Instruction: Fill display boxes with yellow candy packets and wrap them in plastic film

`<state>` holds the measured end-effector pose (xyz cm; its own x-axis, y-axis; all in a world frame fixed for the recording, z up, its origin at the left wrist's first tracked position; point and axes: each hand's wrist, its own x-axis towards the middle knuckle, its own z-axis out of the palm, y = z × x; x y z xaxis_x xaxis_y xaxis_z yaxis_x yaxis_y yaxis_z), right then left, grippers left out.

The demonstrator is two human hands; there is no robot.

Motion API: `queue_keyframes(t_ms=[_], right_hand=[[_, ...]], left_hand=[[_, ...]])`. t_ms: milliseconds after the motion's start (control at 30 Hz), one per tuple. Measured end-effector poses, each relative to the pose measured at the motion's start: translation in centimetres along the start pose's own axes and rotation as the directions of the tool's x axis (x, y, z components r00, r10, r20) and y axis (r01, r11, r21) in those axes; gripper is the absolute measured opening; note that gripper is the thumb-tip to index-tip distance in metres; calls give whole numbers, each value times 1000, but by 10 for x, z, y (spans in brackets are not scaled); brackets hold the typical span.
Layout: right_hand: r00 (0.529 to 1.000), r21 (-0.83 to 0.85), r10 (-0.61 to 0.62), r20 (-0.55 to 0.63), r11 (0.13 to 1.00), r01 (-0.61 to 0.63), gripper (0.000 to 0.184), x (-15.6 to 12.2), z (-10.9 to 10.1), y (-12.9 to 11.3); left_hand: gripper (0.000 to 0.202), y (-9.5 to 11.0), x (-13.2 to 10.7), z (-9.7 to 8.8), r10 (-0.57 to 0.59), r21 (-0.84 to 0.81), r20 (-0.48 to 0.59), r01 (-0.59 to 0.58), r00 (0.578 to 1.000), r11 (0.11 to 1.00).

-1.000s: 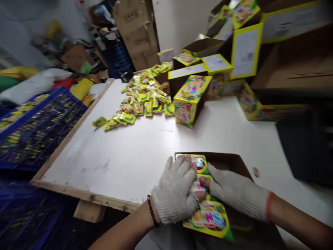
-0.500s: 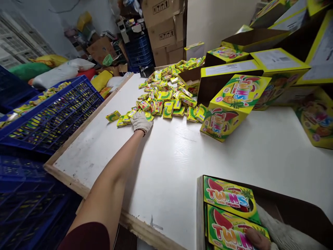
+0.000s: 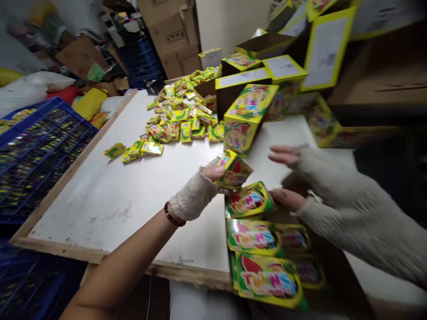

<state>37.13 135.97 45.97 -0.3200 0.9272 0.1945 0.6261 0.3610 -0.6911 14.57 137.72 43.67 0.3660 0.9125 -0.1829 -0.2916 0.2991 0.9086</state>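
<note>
Over the open carton, the left hand [image 3: 195, 194] now pinches a yellow pack [image 3: 234, 171], having come back from the heap — the right hand [image 3: 320, 178] hangs open and empty. Twins packs [image 3: 263, 278] already lie in rows in the carton [image 3: 333, 275], while a loose heap [image 3: 176, 124] remains on the white table [image 3: 100, 209].

Rough knit cloth gloves [image 3: 193, 195] sit at 6 o'clock over glossy printed cartons [image 3: 253, 238] in a matt brown cardboard box [image 3: 333, 266]; a smooth white tabletop [image 3: 116, 209] has a raw wood edge [image 3: 100, 257], and a blue plastic crate [image 3: 43, 151] stands at 9 o'clock.
</note>
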Motion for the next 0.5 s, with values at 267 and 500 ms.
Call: queue_keyframes(t_ms=[267,500], right_hand=[[924,-410,108,367,911,56,16,13,-48,-5],[842,-675,327,430,735,59,14,12,-18,9]], left_hand=[[50,-36,-19,48,265,660,53,-233,963,714],[33,-49,-9,49,51,831,548,-536,835,-147]])
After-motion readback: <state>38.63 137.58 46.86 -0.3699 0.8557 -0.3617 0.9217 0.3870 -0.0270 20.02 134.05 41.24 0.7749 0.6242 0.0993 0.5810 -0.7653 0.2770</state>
